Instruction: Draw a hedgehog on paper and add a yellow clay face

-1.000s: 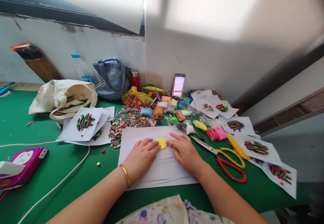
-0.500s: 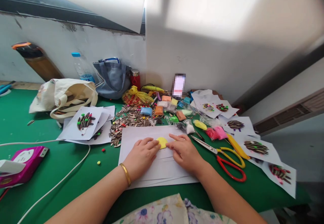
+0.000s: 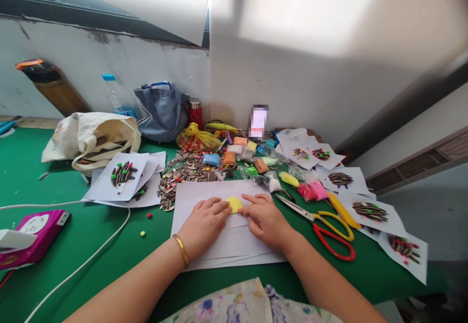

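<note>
A flat, round piece of yellow clay (image 3: 234, 204) lies on a stack of white paper (image 3: 234, 245) in front of me. My left hand (image 3: 207, 223) rests palm down on the paper, its fingers stretched out and the fingertips touching the clay's left edge. From the right, my right hand (image 3: 266, 218) touches the clay's edge with a fingertip; its index finger is extended and the other fingers are partly bent, with nothing held among them. Beyond the paper are striped seeds (image 3: 190, 169) and small packs of coloured clay, among them a blue one (image 3: 211, 160).
Scissors (image 3: 318, 220) with red and yellow handles lie right of my right hand. Sheets with seed figures (image 3: 371, 212) line the right side, others (image 3: 122, 177) the left. A white cable (image 3: 91, 259), a magenta box (image 3: 36, 235) and bags (image 3: 163, 113) are further left.
My right fingertip has shifted very slightly at the clay's edge. Otherwise both hands stay in nearly the same place.
</note>
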